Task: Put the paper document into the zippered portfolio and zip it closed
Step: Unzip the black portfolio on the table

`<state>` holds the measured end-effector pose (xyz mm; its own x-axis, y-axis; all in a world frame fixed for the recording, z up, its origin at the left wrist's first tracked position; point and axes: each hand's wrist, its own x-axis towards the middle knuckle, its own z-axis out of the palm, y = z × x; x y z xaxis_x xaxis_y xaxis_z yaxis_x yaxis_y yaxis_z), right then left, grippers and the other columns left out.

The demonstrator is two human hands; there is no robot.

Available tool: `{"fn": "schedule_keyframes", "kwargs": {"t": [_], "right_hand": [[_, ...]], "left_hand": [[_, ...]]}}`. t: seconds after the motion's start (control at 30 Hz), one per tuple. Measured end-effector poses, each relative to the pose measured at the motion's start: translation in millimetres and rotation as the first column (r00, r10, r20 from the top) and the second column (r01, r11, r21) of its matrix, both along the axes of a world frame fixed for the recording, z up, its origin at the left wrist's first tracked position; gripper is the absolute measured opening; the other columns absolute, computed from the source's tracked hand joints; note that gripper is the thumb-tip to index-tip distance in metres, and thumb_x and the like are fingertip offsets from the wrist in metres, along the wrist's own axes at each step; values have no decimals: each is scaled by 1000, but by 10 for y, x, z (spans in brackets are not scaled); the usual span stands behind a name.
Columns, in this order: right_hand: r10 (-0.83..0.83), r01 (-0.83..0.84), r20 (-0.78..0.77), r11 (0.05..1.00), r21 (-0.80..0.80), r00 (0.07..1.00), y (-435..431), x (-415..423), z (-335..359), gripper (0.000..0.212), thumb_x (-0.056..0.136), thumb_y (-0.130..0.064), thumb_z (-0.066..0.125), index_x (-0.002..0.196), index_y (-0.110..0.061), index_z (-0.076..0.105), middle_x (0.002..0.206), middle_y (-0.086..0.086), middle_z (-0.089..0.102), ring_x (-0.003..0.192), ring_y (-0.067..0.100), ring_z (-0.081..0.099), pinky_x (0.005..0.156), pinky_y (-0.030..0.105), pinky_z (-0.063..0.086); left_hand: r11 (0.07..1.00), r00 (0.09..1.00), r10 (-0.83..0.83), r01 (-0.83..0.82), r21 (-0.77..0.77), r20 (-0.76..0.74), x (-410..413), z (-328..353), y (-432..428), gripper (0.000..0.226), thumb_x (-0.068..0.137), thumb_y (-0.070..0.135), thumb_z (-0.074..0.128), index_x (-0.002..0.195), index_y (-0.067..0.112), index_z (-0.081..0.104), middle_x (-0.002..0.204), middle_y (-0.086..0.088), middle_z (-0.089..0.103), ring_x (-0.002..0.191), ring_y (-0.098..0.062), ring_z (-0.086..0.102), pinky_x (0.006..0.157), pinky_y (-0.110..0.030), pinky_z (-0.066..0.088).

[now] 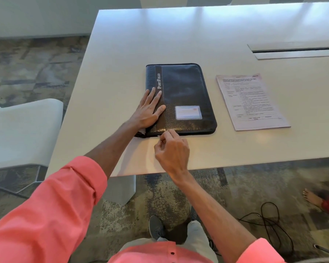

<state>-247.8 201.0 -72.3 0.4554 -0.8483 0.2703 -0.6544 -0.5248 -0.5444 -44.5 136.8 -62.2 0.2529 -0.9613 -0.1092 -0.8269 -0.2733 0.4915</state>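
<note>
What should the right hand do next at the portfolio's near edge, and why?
Probably draw the zipper pull along the near edge toward the right, to open the case. The portfolio lies shut, the left hand flat on its spine side steadying it, and the right hand pinches at the zipper on the near edge. The paper document lies outside, to the right on the table.

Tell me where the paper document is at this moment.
In the head view, the paper document lies flat on the white table, just to the right of the closed black portfolio and apart from it; neither hand touches it.
</note>
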Motion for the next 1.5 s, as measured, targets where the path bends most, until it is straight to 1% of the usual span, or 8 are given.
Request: {"fn": "schedule_keyframes", "kwargs": {"t": [0.63, 0.8, 0.9, 0.97, 1.03, 1.13, 1.37, 1.5], "right_hand": [[84, -84, -10, 996, 20, 996, 341, 339, 51, 17, 92, -28, 65, 103, -20, 74, 98, -6, 70, 90, 18, 67, 84, 40, 51], [113, -124, -95, 985, -117, 989, 172, 241, 83, 39, 102, -49, 55, 86, -21, 77, 85, -6, 70, 77, 15, 62, 77, 39, 49], [9, -4, 32, 987, -161, 999, -145, 91, 153, 41, 105, -46, 57, 75, -23, 72, 74, -8, 63, 67, 9, 51, 73, 34, 46], [-95, 105, 81, 985, -140, 992, -444, -42, 214, 29, 104, -36, 59, 81, -21, 70, 81, -6, 63, 73, 11, 54, 76, 37, 51], [-210, 211, 22, 972, -105, 977, -783, -205, 276, 14, 100, -27, 63, 103, -16, 73, 105, 1, 67, 94, 17, 61, 87, 39, 55], [-338, 338, -137, 941, -26, 931, -1175, -406, 347, 39, 97, -24, 70, 133, -9, 64, 134, 13, 59, 123, 30, 57, 102, 43, 53], [-439, 464, -311, 886, 6, 843, -1642, -553, 455, 46, 100, -37, 68, 131, -2, 66, 134, 23, 59, 126, 42, 54, 104, 51, 49], [-382, 427, -341, 902, 67, 859, -1817, -586, 478, 46, 100, -37, 67, 128, 0, 68, 130, 24, 64, 127, 43, 55, 106, 52, 49]], "left_hand": [[999, 1000, -24, 25, 29, -20, 30, -1, -22, 74, 116, 58, 33, 177, 28, 1, 184, 3, -17, 168, -18, -23, 139, -49, -5], [998, 999, 32, -33, -45, -17, 1, -32, 8, 88, 113, 60, 41, 176, 23, -9, 177, -4, -37, 166, -24, -30, 136, -45, -13], [996, 996, 83, -84, -15, -25, -42, -52, 17, 100, 112, 64, 41, 172, 12, -21, 178, -12, -34, 167, -24, -29, 136, -44, -17], [997, 996, 71, -70, 18, -59, -51, -57, -6, 101, 111, 65, 38, 171, 10, -22, 179, -14, -29, 169, -22, -23, 137, -43, -14], [998, 996, 57, -56, 19, -72, -54, -58, -19, 102, 111, 66, 37, 171, 9, -22, 179, -15, -28, 169, -23, -21, 138, -42, -13], [999, 996, 42, -41, 15, -81, -80, -69, -25, 103, 111, 66, 38, 170, 8, -24, 178, -15, -31, 169, -24, -23, 138, -42, -13], [999, 996, 45, -45, 2, -79, -223, -89, -112, 103, 111, 67, 37, 170, 9, -24, 178, -13, -32, 168, -24, -23, 137, -41, -14], [998, 996, 52, -53, -19, -67, -242, -115, -132, 102, 111, 67, 36, 171, 9, -23, 178, -12, -32, 168, -23, -22, 136, -38, -15]]}}
